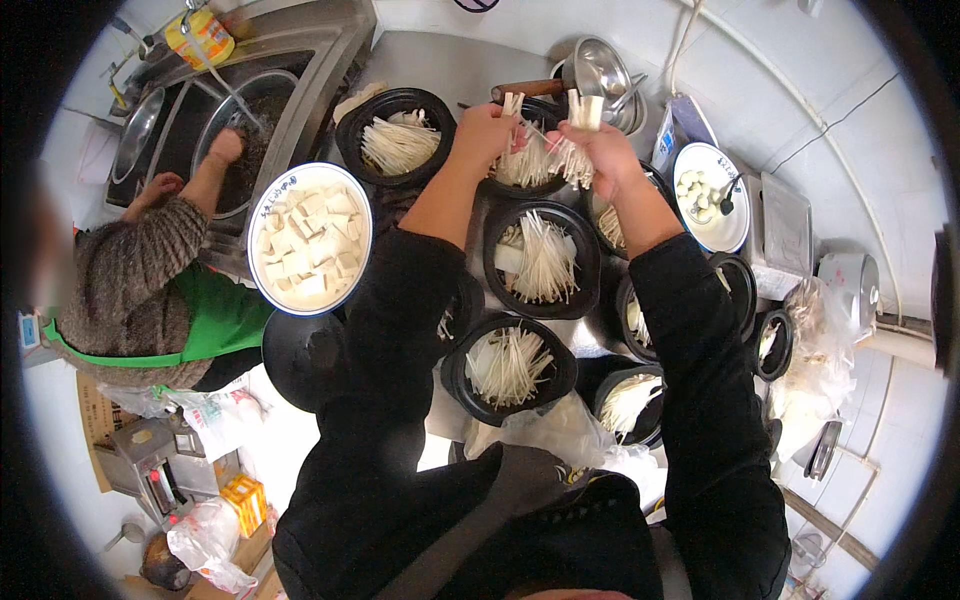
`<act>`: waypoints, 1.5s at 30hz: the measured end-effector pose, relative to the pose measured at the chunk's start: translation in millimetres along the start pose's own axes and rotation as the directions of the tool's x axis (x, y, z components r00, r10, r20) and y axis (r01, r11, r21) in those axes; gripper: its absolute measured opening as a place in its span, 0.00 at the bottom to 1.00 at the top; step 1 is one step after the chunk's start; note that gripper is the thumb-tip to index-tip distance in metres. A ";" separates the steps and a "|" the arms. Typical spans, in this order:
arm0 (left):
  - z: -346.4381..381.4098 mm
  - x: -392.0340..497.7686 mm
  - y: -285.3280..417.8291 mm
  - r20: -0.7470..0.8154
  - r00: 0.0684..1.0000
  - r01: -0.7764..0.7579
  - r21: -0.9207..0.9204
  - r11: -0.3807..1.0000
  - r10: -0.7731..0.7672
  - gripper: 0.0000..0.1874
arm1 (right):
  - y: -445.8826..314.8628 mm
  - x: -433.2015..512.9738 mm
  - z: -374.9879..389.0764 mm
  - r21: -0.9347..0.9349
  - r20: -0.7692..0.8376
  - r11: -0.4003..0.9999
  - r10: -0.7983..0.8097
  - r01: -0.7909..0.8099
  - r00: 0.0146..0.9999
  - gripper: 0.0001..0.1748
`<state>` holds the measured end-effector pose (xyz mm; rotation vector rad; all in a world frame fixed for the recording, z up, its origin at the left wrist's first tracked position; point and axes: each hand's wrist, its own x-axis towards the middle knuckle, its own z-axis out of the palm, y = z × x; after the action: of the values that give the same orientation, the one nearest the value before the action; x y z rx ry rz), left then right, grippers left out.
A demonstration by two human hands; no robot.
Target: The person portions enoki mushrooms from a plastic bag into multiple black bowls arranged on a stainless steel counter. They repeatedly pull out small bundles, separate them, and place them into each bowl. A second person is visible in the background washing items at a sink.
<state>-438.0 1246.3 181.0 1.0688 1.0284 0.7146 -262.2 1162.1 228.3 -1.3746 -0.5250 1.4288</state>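
My left hand point(484, 135) grips a small bunch of enoki mushrooms point(513, 106) above a black clay pot at the back of the counter. In my right hand point(606, 154) is a thicker enoki bunch point(576, 161), its cut root end pointing up. The strands of the two bunches hang close together. Loose enoki point(529, 166) lies in the pot point(549, 111) below. Nearer to me, a second clay pot point(592, 281) and a third clay pot point(454, 375) hold enoki over pale slices. Another pot point(442, 112) with enoki sits left of my left hand.
A bowl of tofu cubes point(311, 244) stands at the left, beside the sink point(322, 45). A co-worker's hand point(227, 144) is in a water-filled basin point(289, 82) there. Metal bowls point(596, 64) stand behind my hands; a white bowl point(724, 232) of pale round pieces is at the right.
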 end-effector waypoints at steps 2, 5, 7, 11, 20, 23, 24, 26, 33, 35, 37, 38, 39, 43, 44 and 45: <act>-1.4 1.8 5.6 -0.049 0.992 -0.077 0.506 0.859 0.118 0.16 | -8.4 -10.4 -11.1 -0.027 -0.021 0.999 -0.017 0.016 1.000 0.11; -0.7 -2.7 15.7 -0.018 0.993 -0.055 0.808 0.587 0.117 0.26 | -22.6 -39.0 -35.0 0.021 -0.070 0.995 -0.097 0.099 0.993 0.10; 9.2 -17.4 16.7 -0.052 0.971 -0.088 0.828 0.554 0.233 0.28 | -30.9 -65.9 -58.2 0.098 -0.076 0.989 -0.101 0.108 0.992 0.11; 20.4 -54.4 28.9 0.178 0.925 -0.366 0.651 0.665 0.335 0.31 | -42.6 -137.5 -142.7 0.073 -0.133 0.963 -0.248 0.259 0.960 0.12; 119.8 -151.6 40.2 0.501 0.842 -0.406 0.346 0.846 0.199 0.22 | -10.8 -251.2 -303.8 -0.076 -0.420 0.989 -0.145 0.124 0.896 0.12; 179.8 -170.5 25.2 0.604 0.786 -0.395 0.332 0.856 0.128 0.21 | 18.6 -240.4 -318.5 0.024 -0.387 0.999 -0.023 0.035 0.922 0.13; 201.1 -174.8 18.6 0.613 0.786 -0.338 0.320 0.885 0.079 0.22 | 26.5 -235.6 -321.8 0.097 -0.348 0.995 0.035 -0.001 0.937 0.16; 238.0 -183.6 2.8 0.657 0.754 -0.253 0.290 0.923 0.000 0.22 | 38.4 -224.4 -326.4 0.172 -0.335 0.984 0.105 -0.049 0.936 0.20; 364.3 -173.5 -74.4 0.560 0.821 -0.059 0.269 0.961 -0.106 0.10 | 56.9 -210.0 -348.5 0.290 -0.213 0.955 0.131 -0.065 0.968 0.14; 390.6 -168.2 -93.6 0.498 0.856 -0.011 0.285 0.958 -0.138 0.05 | 61.8 -209.7 -354.1 0.270 -0.211 0.962 0.015 0.044 0.977 0.10; 402.5 -166.4 -105.5 0.476 0.871 0.035 0.183 0.982 -0.120 0.08 | 63.2 -206.8 -358.7 0.168 -0.246 0.985 -0.007 0.050 0.969 0.09; 406.4 -165.5 -107.7 0.458 0.879 0.067 0.160 0.985 -0.134 0.08 | 63.3 -205.7 -360.5 0.121 -0.265 0.991 -0.019 0.053 0.964 0.09; 409.3 -164.8 -107.9 0.443 0.883 0.101 0.138 0.985 -0.153 0.09 | 63.2 -205.3 -362.3 0.071 -0.268 0.995 -0.051 0.073 0.962 0.09; 412.4 -166.5 -96.6 0.414 0.890 0.156 0.118 0.981 -0.191 0.09 | 59.0 -206.7 -369.8 -0.068 -0.222 0.995 -0.084 0.070 0.972 0.12; 415.3 -167.1 -93.1 0.358 0.900 0.217 0.122 0.968 -0.247 0.09 | 56.5 -207.9 -373.2 -0.027 -0.162 0.999 -0.050 0.046 0.986 0.13; 417.8 -168.4 -90.6 0.333 0.910 0.225 0.106 0.969 -0.248 0.09 | 53.7 -208.4 -376.3 0.025 -0.092 0.999 -0.019 0.022 0.996 0.14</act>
<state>-115.0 920.0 202.8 1.0579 0.8612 0.2833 19.8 835.8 184.2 -1.4034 -0.4586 1.3449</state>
